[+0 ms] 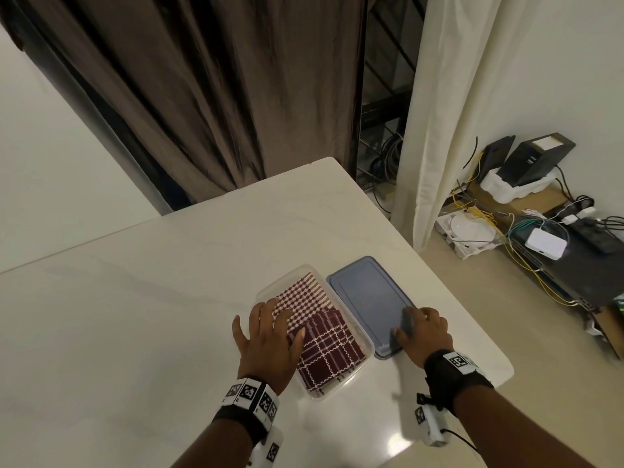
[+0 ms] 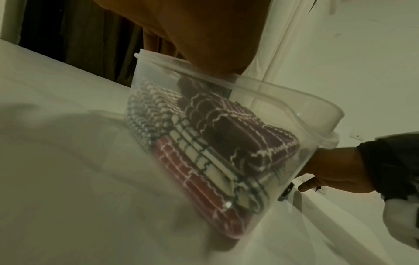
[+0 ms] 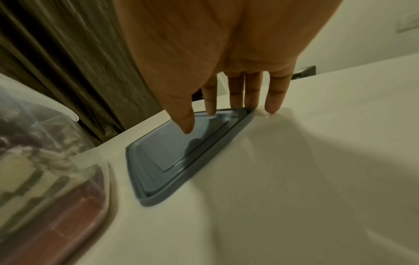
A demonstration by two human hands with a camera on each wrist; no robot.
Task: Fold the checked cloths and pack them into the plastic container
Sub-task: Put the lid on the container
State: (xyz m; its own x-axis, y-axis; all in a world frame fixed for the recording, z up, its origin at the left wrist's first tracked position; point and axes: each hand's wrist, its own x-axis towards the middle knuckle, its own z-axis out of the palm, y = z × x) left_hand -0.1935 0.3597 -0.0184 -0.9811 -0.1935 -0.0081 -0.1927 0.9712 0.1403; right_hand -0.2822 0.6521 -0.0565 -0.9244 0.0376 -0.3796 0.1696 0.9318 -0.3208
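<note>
**Helper:** Where are your hands?

**Me:** My left hand (image 1: 268, 336) lies flat, fingers straight and spread, pressing on the folded cloths (image 1: 324, 327) in the clear container (image 1: 366, 341). It holds nothing; the dark checked cloth is under my fingertips, the finer checked one just beyond them. My right hand (image 1: 423, 329) is over the near corner of the blue lid (image 1: 368, 292). The thumb (image 3: 184, 123) and the fingers beside it reach down to the lid's top, and the little finger touches the table (image 1: 169, 282) just outside its rim. Nothing is gripped there yet.

**Helper:** And the container?

**Me:** On the table, right under my left palm, with the lid flat just beside it, by my right fingers.

**Helper:** What might go wrong?

**Me:** I'd say the packing is about done and the lid comes next. The stack looks high on my side, close to the rim. If I lift my left fingers, the cloths may spring up and catch under the lid's edge, so it won't seat. The lid lies flat with no edge raised, so my fingertips could slip while prying it, or push it toward the table edge past my right hand.
</note>
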